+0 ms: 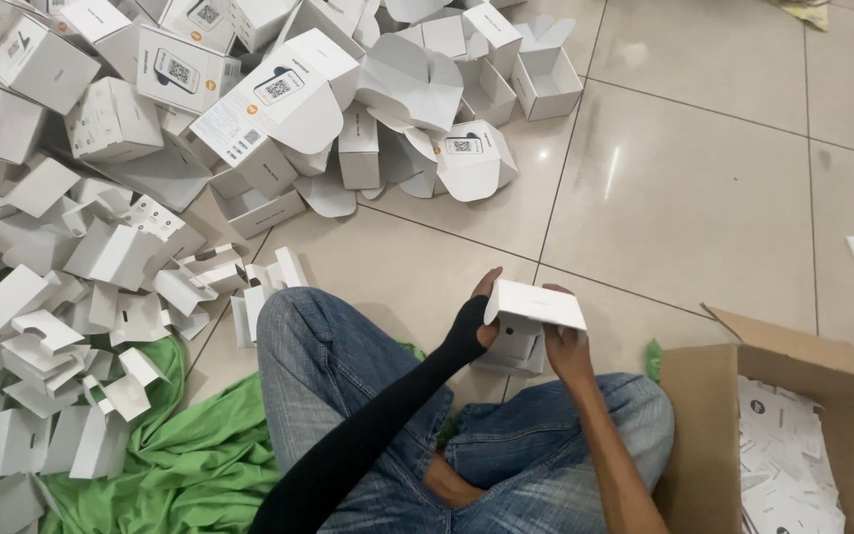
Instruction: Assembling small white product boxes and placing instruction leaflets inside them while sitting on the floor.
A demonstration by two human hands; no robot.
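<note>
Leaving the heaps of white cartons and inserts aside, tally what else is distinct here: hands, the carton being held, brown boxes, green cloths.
Hands: 2, left hand and right hand
White carton held in both hands: 1
Brown cardboard box, open, with white printed slips inside: 1
Green cloth on the tiled floor: 1
Total: 5

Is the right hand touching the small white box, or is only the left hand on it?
Touching. The head view shows the right hand gripping the small white box from its right side, the left hand on its left.
</note>
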